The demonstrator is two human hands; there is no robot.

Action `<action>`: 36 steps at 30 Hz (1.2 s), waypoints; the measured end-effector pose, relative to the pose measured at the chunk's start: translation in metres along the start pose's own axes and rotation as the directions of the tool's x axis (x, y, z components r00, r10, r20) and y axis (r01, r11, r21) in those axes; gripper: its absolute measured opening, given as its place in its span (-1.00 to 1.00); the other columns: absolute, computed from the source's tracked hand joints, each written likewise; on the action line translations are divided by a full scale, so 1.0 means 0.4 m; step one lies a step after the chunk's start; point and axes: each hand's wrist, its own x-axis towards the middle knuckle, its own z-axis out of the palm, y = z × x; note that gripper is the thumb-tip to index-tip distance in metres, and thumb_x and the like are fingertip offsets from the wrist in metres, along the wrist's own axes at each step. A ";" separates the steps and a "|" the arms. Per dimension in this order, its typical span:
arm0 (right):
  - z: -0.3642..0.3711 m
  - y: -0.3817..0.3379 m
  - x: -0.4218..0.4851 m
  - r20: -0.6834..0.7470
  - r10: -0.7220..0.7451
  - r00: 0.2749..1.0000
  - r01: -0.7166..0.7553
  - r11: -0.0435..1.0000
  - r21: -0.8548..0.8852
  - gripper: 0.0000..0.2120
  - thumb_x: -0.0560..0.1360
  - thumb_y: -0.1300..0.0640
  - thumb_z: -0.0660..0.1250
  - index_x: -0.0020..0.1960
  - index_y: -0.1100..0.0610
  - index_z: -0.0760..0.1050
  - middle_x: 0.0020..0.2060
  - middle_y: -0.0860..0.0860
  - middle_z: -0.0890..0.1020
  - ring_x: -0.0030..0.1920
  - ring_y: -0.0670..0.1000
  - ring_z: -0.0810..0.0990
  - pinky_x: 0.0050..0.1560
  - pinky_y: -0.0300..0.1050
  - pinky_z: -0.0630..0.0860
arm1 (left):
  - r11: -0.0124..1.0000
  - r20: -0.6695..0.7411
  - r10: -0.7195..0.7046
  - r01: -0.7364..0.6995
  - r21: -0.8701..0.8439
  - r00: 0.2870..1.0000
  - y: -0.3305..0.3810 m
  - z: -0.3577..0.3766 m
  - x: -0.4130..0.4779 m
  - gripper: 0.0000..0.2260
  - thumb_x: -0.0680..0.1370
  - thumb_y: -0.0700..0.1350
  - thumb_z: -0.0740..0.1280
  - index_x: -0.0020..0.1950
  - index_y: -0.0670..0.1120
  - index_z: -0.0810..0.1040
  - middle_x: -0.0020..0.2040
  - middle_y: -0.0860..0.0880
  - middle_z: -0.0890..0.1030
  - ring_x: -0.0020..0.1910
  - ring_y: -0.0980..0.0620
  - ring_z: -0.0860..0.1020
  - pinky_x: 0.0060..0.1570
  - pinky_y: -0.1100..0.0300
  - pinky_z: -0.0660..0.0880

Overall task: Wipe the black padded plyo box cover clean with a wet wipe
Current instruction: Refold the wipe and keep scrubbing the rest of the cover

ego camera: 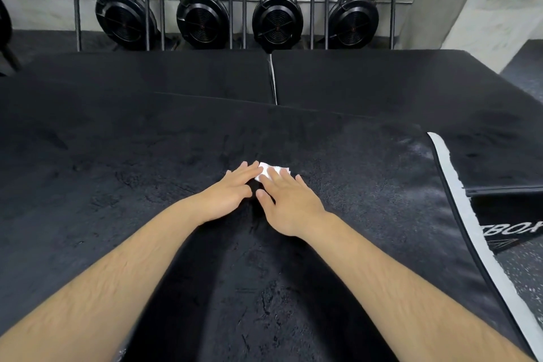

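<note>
Left hand [232, 189] and right hand [286, 203] lie flat, fingers straight, pressing a white wet wipe [272, 170] at their twelve o'clock, mid black padded plyo box cover [117, 173]. Even pressure and overlapping strokes would likely serve best.

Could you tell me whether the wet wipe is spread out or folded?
Folded: the wet wipe is a small layered pad, partly under the right hand.

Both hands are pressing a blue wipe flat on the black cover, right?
Not quite: the head view shows the wipe is white, not blue. The left hand and right hand do press it flat on the black cover.
</note>
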 end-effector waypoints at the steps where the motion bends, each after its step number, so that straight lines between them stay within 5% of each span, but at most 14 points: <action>1: -0.001 0.000 0.001 0.000 0.000 1.000 0.000 1.000 0.004 -0.47 0.71 -0.11 -0.14 0.65 -0.01 -0.06 0.64 -0.06 -0.07 0.62 0.02 -0.18 0.60 0.06 -0.17 | 1.000 0.000 -0.004 0.004 0.002 1.000 -0.002 0.001 0.000 -0.41 0.64 -0.24 0.08 0.61 0.19 0.08 0.60 0.24 -0.05 0.57 0.09 -0.29 0.52 0.02 -0.24; 31: 0.015 -0.009 -0.015 -0.004 0.024 1.000 -0.024 0.999 0.026 -0.47 0.71 -0.10 -0.18 0.65 -0.03 -0.11 0.64 -0.06 -0.11 0.61 0.02 -0.23 0.59 0.09 -0.22 | 0.996 -0.024 0.015 -0.017 -0.085 1.000 -0.018 0.010 0.000 -0.43 0.62 -0.17 0.17 0.58 0.24 0.19 0.61 0.23 -0.04 0.58 0.06 -0.31 0.51 -0.07 -0.24; 36: 0.031 -0.029 -0.069 0.001 0.014 1.000 -0.014 1.000 -0.010 -0.47 0.71 -0.11 -0.19 0.64 0.01 -0.01 0.63 -0.05 -0.06 0.62 0.03 -0.18 0.60 0.09 -0.21 | 0.993 -0.044 0.067 -0.071 -0.092 0.997 -0.011 0.013 -0.004 -0.51 0.62 -0.24 0.13 0.45 0.22 0.37 0.52 0.30 0.08 0.52 0.20 -0.24 0.51 0.00 -0.25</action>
